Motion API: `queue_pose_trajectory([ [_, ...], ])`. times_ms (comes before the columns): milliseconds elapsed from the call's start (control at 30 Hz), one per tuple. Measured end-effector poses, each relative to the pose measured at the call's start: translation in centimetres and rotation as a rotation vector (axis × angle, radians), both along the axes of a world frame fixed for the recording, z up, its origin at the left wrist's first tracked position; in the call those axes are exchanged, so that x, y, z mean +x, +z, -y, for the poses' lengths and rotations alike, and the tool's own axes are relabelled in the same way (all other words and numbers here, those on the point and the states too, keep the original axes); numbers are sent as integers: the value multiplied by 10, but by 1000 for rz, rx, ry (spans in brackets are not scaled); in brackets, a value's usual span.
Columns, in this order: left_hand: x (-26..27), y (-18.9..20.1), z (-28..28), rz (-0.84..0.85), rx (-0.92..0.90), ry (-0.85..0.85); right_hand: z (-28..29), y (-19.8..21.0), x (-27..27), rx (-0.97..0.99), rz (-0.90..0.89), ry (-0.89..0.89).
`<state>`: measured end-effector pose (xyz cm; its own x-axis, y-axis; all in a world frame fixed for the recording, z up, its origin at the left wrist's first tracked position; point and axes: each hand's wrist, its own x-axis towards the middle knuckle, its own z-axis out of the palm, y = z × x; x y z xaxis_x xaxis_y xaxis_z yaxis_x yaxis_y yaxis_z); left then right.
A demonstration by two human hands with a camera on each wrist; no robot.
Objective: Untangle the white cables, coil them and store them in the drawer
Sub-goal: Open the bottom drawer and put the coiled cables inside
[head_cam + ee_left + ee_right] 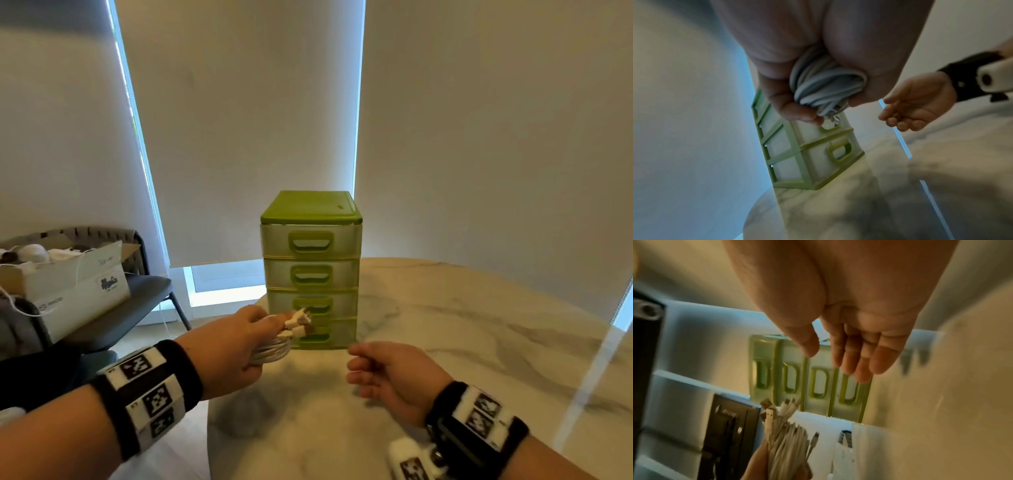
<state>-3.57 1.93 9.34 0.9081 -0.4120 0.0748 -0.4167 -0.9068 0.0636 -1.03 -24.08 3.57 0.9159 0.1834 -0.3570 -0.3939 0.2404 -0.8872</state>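
Note:
My left hand (239,346) grips a coiled bundle of white cables (274,349), their USB plugs (298,322) sticking out toward the drawers. The left wrist view shows the bundle of cables (826,84) squeezed in the fist, and the right wrist view shows the cables (785,438) from the side. A small green drawer unit (311,267) with several translucent drawers, all closed, stands on the marble table (445,342). My right hand (376,370) hovers empty in front of the lowest drawer, fingers relaxed and slightly bent. The right wrist view shows the fingers (859,363) near the drawer handles (849,389).
A cardboard box (75,284) with cords and round objects sits on a dark chair (144,291) at the left, off the table. Roller blinds (239,137) hang behind the drawer unit. The table edge curves just left of the unit.

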Motion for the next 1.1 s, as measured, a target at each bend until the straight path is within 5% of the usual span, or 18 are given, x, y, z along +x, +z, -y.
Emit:
queue_pose_trajectory([
  [233,21,19,9,163,165,-158,-57,-10,25,353,-177,-120],
  [367,25,51,7,290,168,-170,-65,-7,19,387,-197,-90],
  [567,42,67,15,286,430,-144,-76,-3,19,507,-183,-157],
  [1100,54,66,18,241,380,-59,-75,4,-29,451,-249,-66],
])
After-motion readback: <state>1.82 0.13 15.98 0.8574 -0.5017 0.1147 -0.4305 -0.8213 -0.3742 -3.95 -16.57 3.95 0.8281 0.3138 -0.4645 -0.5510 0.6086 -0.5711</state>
